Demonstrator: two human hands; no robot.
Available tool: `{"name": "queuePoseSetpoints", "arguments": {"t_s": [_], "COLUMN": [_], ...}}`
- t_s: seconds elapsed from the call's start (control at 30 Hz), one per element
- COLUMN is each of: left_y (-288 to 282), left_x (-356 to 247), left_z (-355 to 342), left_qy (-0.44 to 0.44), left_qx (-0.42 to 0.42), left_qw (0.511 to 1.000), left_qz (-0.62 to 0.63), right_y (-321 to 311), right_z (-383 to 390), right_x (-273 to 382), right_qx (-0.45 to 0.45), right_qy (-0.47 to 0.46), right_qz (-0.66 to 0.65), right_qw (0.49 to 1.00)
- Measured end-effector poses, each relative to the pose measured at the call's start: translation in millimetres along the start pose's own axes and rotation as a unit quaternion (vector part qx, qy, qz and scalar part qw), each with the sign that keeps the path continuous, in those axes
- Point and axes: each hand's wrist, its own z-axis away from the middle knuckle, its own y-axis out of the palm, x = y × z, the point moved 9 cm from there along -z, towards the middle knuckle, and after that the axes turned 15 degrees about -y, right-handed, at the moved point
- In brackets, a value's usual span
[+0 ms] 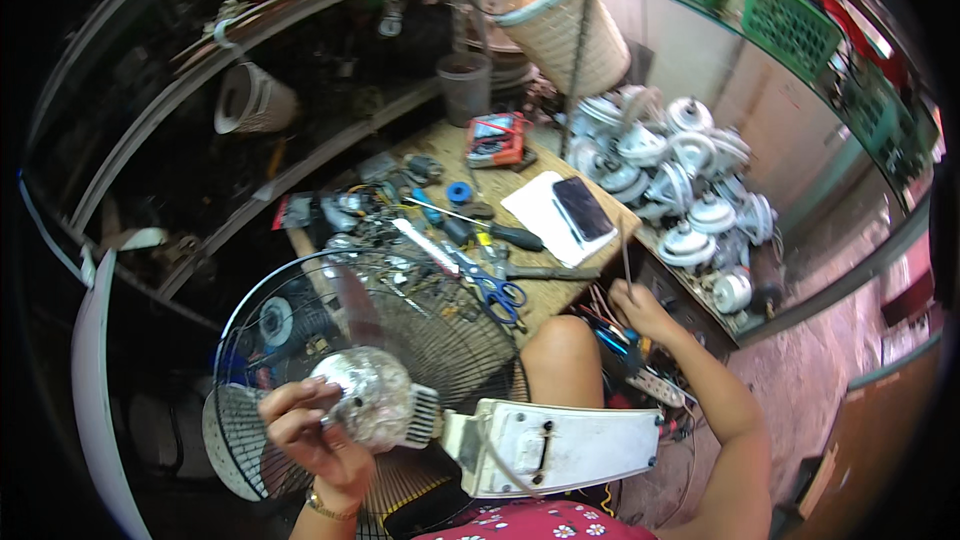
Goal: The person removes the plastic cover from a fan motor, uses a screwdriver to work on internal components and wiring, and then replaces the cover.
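An electric fan lies across my lap. Its round black wire grille (470,340) faces away from me, and its white neck and control body (590,445) point right. My left hand (315,430) has its fingers curled against the silver, scuffed motor housing (370,395) at the back of the fan. A dark blade (357,308) shows through the grille. My right hand (643,312) is at the table's right edge, fingers closed by a thin upright rod or cord; what they grip is unclear. Just below it are pliers-like tools with blue handles (612,343) and several wires.
The wooden table (560,305) holds blue scissors (498,298), a black-handled screwdriver (515,237), a hammer (540,272), a phone (583,208) and an orange-red meter or case (497,140). White fan parts (690,190) are piled at right. A power strip (660,388) lies below.
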Motion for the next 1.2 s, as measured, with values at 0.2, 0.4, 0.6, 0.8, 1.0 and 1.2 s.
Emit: {"name": "queuePoseSetpoints", "arguments": {"t_s": [0.2,0.4,0.6,0.8,1.0,1.2], "left_y": [-5,-18,-29,-37,-38,-40], "left_x": [3,6,5,0,1,-4], "left_z": [5,4,-5,-6,-7,-6], "left_qy": [0.014,-0.035,-0.068,-0.066,-0.067,-0.037], "left_qx": [0.016,0.005,-0.006,-0.014,-0.019,-0.022], "left_qw": [1.000,0.997,0.996,0.997,0.997,0.998], "left_qz": [0.007,0.066,0.057,0.038,0.020,-0.047], "right_y": [-9,20,58,88,98,103], "right_z": [8,27,61,71,69,70], "right_x": [104,323,420,427,427,429], "right_qx": [0.165,0.073,-0.008,-0.011,0.018,0.034], "right_qy": [-0.047,-0.361,-0.505,-0.539,-0.550,-0.549], "right_qz": [0.318,0.378,0.495,0.528,0.518,0.516], "right_qw": [0.932,0.849,0.707,0.657,0.655,0.657]}}
